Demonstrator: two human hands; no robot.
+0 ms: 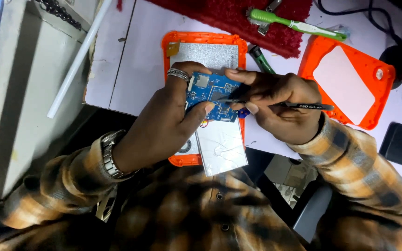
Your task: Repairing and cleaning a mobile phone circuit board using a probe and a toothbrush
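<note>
Pinching a small blue printed circuit board (212,96) by its left edge, the left hand (164,125) has its thumb laid along the board's lower edge and its ringed finger curled over the upper corner, so the board sits tilted above the orange rubber-edged tablet shell (204,39). That shell is the landmark: it lies face-down on the white table (136,69) in front of the person, with a silver foil panel (205,56) at its far end and a flat silver battery pack (222,148) hanging off its near end.

The right hand (280,109), just right of the shell, is closed in a pen grip on slim black metal tweezers (303,106). Their long axis runs nearly level, right to left, and the tips rest on the board's right half. Both hands meet at the board, the left one bearing it, the right one only touching through the tool.

Right of the shell lies a second orange cover with a white inner panel (347,86). Beyond the shell a green-handled toothbrush (294,24) rests on a dark red mat (238,18).
</note>
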